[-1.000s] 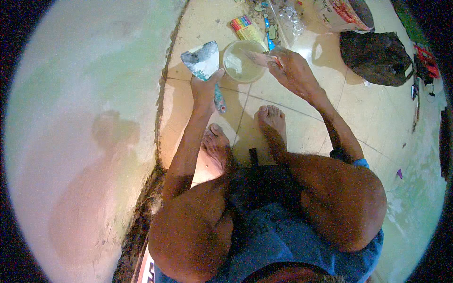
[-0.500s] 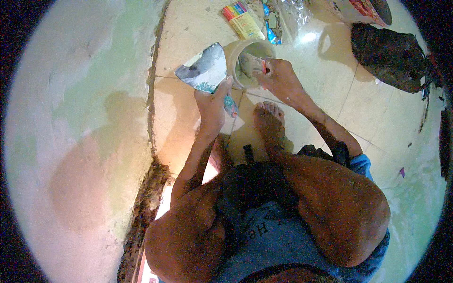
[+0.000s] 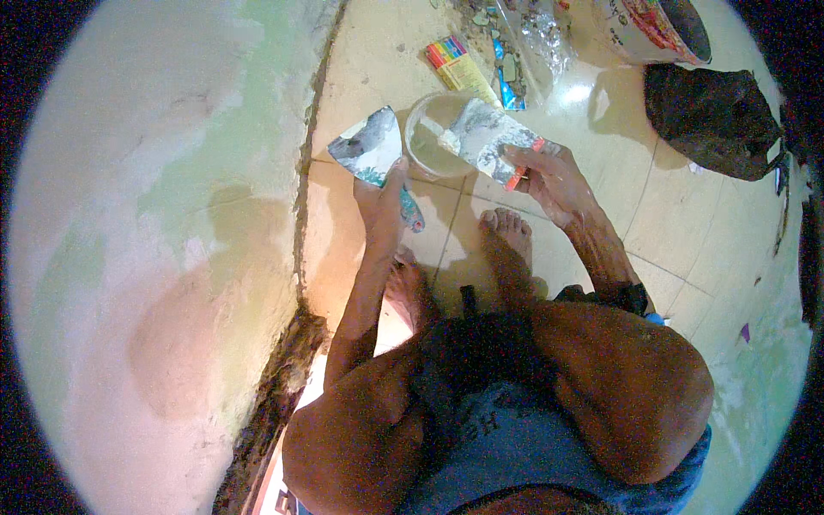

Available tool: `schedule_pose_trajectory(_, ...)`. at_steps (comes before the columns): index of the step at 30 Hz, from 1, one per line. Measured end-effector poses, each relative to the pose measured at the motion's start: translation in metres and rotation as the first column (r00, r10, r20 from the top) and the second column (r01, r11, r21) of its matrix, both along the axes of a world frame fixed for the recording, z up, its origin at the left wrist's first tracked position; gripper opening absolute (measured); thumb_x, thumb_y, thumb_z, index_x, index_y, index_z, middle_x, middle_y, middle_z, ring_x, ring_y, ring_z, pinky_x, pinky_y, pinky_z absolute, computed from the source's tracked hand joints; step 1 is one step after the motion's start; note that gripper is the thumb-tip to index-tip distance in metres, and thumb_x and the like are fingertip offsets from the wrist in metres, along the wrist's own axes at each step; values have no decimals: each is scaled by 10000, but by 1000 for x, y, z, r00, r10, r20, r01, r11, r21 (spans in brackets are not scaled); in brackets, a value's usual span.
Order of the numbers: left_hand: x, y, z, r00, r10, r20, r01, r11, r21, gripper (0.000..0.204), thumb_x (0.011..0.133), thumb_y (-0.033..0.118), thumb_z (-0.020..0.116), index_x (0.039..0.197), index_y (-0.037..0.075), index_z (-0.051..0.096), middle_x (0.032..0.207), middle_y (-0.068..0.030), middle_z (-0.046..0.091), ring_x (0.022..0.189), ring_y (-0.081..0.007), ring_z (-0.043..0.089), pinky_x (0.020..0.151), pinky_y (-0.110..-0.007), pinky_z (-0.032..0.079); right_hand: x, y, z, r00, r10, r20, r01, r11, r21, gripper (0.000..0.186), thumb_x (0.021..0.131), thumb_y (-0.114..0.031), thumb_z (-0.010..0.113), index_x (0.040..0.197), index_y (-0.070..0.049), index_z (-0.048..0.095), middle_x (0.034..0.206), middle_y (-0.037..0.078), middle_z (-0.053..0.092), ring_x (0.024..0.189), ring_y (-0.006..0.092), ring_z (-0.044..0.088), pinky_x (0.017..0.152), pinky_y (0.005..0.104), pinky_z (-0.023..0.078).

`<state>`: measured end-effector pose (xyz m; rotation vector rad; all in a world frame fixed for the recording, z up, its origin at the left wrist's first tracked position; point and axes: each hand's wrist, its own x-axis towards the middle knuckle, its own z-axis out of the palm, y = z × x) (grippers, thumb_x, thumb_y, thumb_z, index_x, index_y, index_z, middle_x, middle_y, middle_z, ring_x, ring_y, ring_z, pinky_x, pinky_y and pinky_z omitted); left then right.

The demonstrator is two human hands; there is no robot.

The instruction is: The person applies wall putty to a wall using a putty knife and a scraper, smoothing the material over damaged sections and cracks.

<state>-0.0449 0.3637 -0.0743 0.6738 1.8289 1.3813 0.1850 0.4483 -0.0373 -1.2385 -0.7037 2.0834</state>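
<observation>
My left hand (image 3: 379,202) is closed around a putty knife (image 3: 367,148). Its broad blade is smeared white and grey, and its teal handle sticks out below my fingers. A flat scraper (image 3: 487,136) with a red-orange edge is gripped in my right hand (image 3: 554,176), thumb on its upper face. Whitish-grey paste covers much of that face. The scraper's far end overlaps the right side of a round, pale plastic tub (image 3: 414,137) on the tiled floor. The tub's inside is coated with light residue; its right part is hidden under the scraper.
A plastered, green-patched wall (image 3: 180,163) rises on the left. Past the tub lie a pack with rainbow stripes (image 3: 455,62), a blue wrapper (image 3: 512,93) and clear plastic (image 3: 554,43). A stained bucket (image 3: 631,30) and a black bag (image 3: 711,120) are at the far right.
My right hand has drawn back from inside the tub to the right, and the scraper now shows its paste-covered face. The left hand still grips the putty knife beside the tub.
</observation>
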Motion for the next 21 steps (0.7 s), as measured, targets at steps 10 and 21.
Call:
schedule_pose_trajectory(10,-15,-42,53,994,-93,-55,94,996,11,233,928,143,543,1110,-2,552,910,-82,634,707,-182,633,612,-288,515,14,8,18,996,90,4,-87,946,311,231,853,-68,645,1070,7,625,988,89,671,849,170,639,751,338,529)
schedule_pose_trajectory(21,-6,-12,165,774,-448,448,463,883,83,336,889,163,594,1162,-22,530,875,-87,649,676,-150,631,589,-263,506,-7,54,95,980,135,145,-164,148,975,332,908,-277,604,990,33,692,1069,142,687,1078,301,616,932,380,484)
